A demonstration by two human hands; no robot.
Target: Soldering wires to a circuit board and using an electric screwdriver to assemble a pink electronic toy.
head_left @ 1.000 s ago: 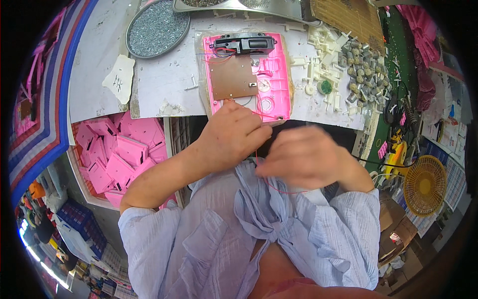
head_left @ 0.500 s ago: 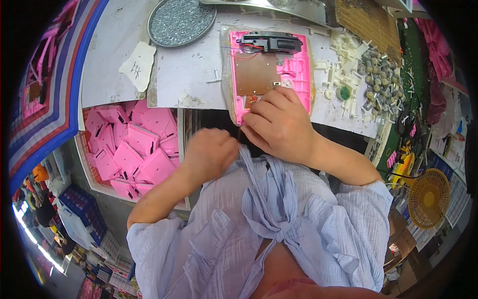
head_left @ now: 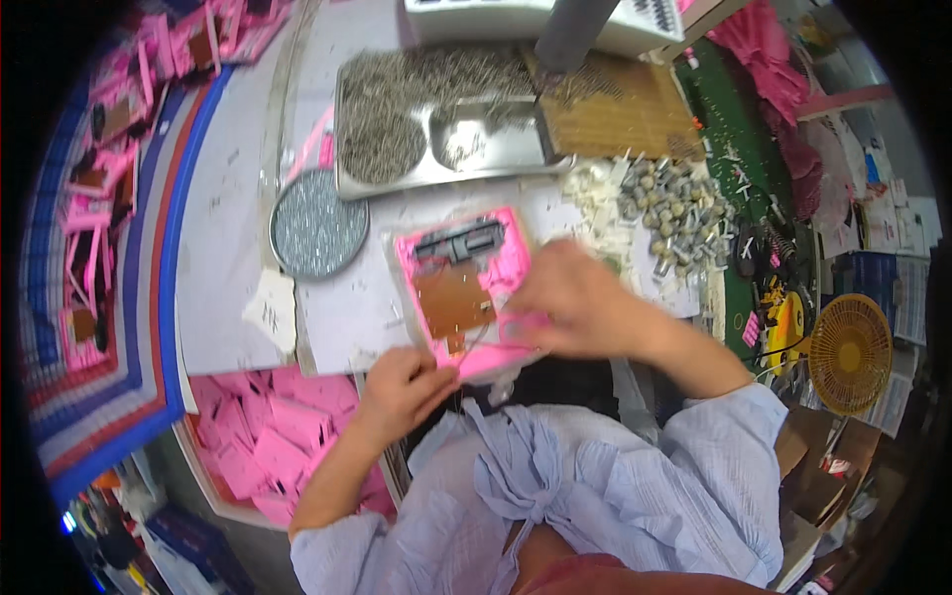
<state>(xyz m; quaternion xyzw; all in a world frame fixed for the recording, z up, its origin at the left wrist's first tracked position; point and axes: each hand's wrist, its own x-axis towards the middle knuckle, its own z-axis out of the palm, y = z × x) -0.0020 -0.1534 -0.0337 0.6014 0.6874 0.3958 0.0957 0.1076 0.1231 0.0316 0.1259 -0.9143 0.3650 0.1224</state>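
Case, pink, middle of the frame, open side up — that way the brown board and black part face the worker, presumably to stay within reach. Left hand at the lower-left corner, thumb and finger nearly closed together, seemingly steadying the edge; blur hides whether something thin is pinched there. Right hand curls half closed over the right side; what it grips, I cannot tell. Bowl and steel tray sit just above, handy, it seems. And the change — half a second ago the left hand hung below the case; now it's at the corner, the right has slid rightward, and more tray shows.
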